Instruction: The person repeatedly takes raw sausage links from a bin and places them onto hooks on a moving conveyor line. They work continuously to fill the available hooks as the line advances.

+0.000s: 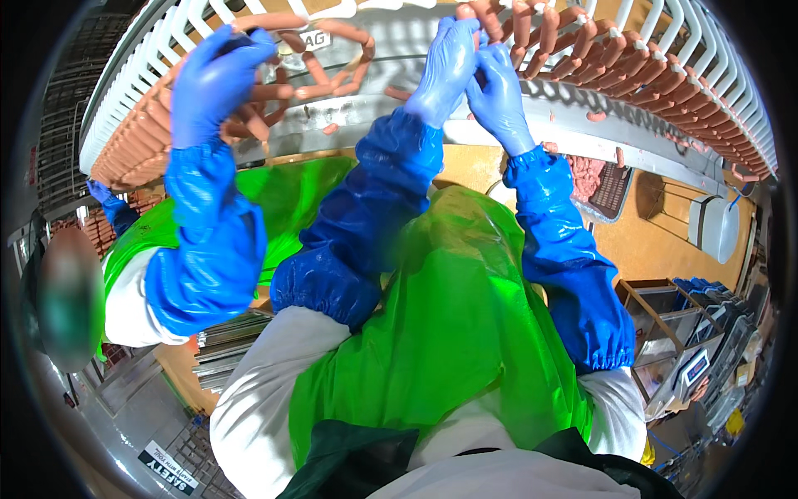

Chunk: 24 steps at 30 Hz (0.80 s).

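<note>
Linked sausages [615, 62] hang in loops from a row of white hooks [665, 37] along the far side. My left hand [446, 71], in a blue glove, is closed around a sausage link [468, 12] whose end shows above the fingers. Close against it, my right hand [500, 100], gloved the same way, has its fingers curled together just below hanging links. What lies inside its grip is hidden. To the left, a co-worker's gloved hand [218, 83] is raised by a looping string of sausages [332, 79].
A metal trough [374, 112] runs beneath the hooks, with loose bits of sausage [596, 116] on it. At right stand a dark crate [611, 191] beside pink meat, a round white stool [713, 230] and a framed cart [665, 324]. The co-worker's sleeved arm [208, 241] is close on my left.
</note>
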Each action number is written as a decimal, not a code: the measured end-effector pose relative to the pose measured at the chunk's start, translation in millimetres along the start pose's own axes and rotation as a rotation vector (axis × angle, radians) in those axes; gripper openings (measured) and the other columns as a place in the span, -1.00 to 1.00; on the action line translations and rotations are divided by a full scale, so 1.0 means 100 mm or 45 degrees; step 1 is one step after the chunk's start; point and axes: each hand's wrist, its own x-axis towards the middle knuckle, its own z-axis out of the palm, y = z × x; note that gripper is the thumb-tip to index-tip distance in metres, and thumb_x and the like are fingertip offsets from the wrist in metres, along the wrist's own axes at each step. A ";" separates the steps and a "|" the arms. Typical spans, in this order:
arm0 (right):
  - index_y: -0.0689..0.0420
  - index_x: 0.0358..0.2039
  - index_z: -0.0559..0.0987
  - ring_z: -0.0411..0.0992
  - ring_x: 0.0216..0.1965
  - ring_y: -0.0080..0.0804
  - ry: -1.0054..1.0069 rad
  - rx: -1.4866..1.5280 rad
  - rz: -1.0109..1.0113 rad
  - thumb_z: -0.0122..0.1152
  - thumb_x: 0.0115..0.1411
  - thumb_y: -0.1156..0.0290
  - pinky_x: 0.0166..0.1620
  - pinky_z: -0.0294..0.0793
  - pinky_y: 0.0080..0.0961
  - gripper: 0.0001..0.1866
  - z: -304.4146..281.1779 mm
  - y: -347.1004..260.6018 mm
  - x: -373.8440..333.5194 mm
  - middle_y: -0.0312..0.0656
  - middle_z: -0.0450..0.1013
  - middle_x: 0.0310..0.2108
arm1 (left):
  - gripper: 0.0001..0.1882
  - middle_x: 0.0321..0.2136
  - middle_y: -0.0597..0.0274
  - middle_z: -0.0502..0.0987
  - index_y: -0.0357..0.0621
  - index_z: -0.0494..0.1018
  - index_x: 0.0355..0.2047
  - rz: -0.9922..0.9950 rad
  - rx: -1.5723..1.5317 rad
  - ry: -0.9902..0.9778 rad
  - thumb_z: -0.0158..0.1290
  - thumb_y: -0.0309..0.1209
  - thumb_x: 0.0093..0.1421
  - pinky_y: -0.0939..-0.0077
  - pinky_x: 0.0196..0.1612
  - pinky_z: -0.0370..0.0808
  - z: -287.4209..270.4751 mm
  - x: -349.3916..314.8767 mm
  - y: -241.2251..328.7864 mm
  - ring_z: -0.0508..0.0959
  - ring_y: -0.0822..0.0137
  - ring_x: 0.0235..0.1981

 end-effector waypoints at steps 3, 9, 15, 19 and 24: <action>0.14 -0.12 0.28 0.43 -0.27 -0.39 -0.024 0.933 0.496 0.24 0.16 0.34 -0.22 0.47 -0.36 -0.62 0.03 -0.06 -0.27 -0.19 0.34 -0.27 | -0.79 -0.57 0.33 0.34 -0.13 0.36 -0.31 -0.601 -0.772 0.098 -0.24 -0.33 0.34 0.50 -0.39 0.35 0.00 0.14 0.01 0.37 0.48 -0.55; 0.15 -0.15 0.39 0.36 -0.56 -0.36 -0.004 1.789 1.181 -0.03 0.33 0.12 -0.36 0.47 -0.31 -0.67 0.06 -0.51 -0.54 -0.16 0.39 -0.40 | -0.64 -0.44 0.25 0.36 -0.16 0.32 -0.10 -0.671 -1.463 -0.676 -0.31 -0.16 0.38 0.40 -0.27 0.37 -0.53 0.24 -0.46 0.39 0.32 -0.45; 0.10 -0.36 0.52 0.30 -0.17 -0.12 -0.060 -0.242 -0.101 0.28 0.02 0.41 -0.08 0.30 -0.24 -0.83 -0.02 -0.29 -0.44 -0.14 0.31 -0.29 | -0.55 -0.39 0.25 0.38 -0.18 0.32 -0.17 -0.584 -0.781 -0.252 -0.28 -0.01 0.40 0.48 -0.27 0.40 -0.42 -0.02 -0.37 0.41 0.43 -0.37; 0.13 -0.07 0.46 0.30 -0.09 -0.28 0.209 0.094 -0.046 0.26 0.11 0.33 0.02 0.30 -0.42 -0.63 0.10 -0.30 0.04 -0.14 0.33 -0.12 | -0.58 -0.54 0.25 0.41 -0.13 0.30 -0.35 -0.629 -0.523 -0.186 -0.24 -0.02 0.38 0.65 -0.58 0.24 -0.82 0.19 -0.43 0.31 0.54 -0.64; 0.18 0.15 0.35 0.30 0.07 -0.40 -0.322 0.728 0.391 -0.19 0.37 0.19 0.17 0.19 -0.50 -0.55 0.44 -0.35 0.62 -0.17 0.35 0.03 | -0.69 -0.62 0.30 0.37 -0.19 0.42 -0.45 -0.411 0.305 -0.723 -0.17 -0.27 0.33 0.48 -0.52 0.36 -1.69 0.71 -0.57 0.39 0.43 -0.62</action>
